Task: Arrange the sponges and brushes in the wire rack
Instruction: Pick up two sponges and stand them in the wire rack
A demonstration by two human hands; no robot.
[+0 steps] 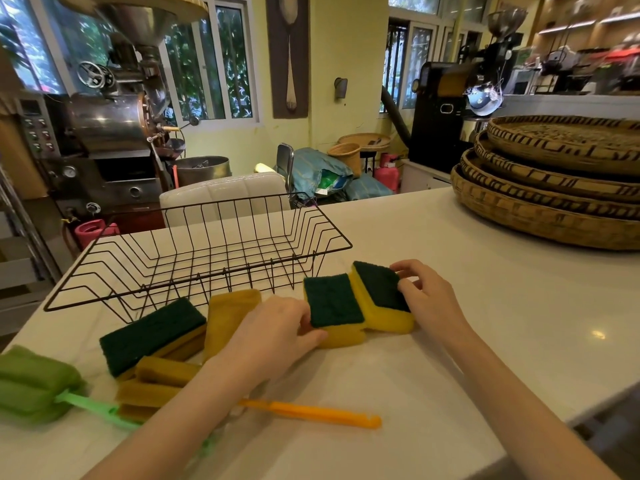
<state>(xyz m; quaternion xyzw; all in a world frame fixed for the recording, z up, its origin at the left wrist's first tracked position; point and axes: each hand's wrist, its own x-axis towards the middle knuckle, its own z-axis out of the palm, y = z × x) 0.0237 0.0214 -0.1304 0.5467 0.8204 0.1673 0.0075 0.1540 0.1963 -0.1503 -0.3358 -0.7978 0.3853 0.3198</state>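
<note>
An empty black wire rack (pixel 194 258) stands on the white counter, just beyond the sponges. My left hand (pixel 273 332) grips a yellow sponge with a green scouring top (pixel 332 301). Touching it on the right is a second such sponge (pixel 381 294), which my right hand (pixel 427 294) holds at its far end. Further left lie a darker green-topped sponge (pixel 149 334) and several mustard-coloured sponges (pixel 228 313). A green-handled sponge brush (pixel 34 382) lies at the left edge. An orange brush handle (pixel 311 414) sticks out from under my left forearm, its head hidden.
Stacked woven bamboo trays (pixel 554 188) fill the counter's far right. The counter edge (pixel 540 431) falls away at the lower right. Behind the counter are a white chair, coffee roasting machines and pink gas cylinders.
</note>
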